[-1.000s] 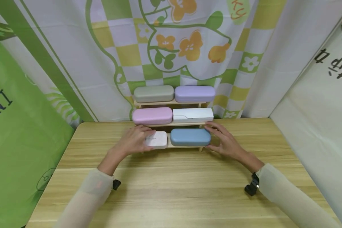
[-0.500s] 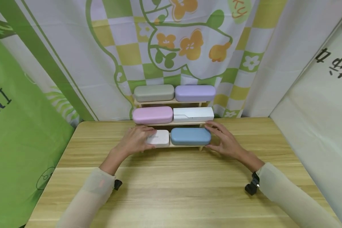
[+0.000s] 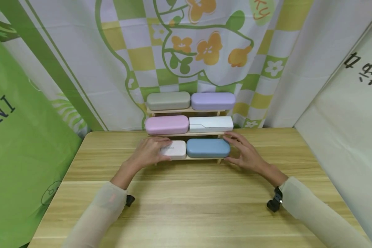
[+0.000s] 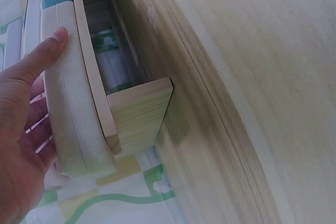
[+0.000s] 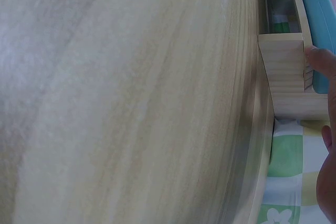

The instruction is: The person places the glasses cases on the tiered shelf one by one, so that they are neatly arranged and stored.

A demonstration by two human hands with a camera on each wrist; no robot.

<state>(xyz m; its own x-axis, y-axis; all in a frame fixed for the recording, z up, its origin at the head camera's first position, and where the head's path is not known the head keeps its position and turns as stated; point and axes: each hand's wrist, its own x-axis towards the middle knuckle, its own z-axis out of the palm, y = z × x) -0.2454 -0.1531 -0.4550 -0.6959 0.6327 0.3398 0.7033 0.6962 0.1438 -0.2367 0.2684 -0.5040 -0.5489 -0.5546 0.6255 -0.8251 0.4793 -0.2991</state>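
Observation:
My left hand (image 3: 148,151) grips the left end of a white glasses case (image 3: 176,149) on the lowest step of a wooden rack (image 3: 201,134). In the left wrist view its thumb (image 4: 59,38) lies on the front face, fingers behind. The white case's inner end meets a blue glasses case (image 3: 208,148) on the same step. My right hand (image 3: 245,153) holds the blue case's right end, thumb (image 5: 320,59) at the front lower edge and fingers at the back.
On the middle step sit a pink glasses case (image 3: 166,124) and a white folding case (image 3: 210,124). The top step bears a grey-green case (image 3: 168,100) and a purple case (image 3: 213,100). Behind the wooden table (image 3: 201,206) hangs a patterned curtain (image 3: 136,58).
My left hand has slid the white glasses case a little to the right, up against the blue one. The right hand has stayed at the blue case's end.

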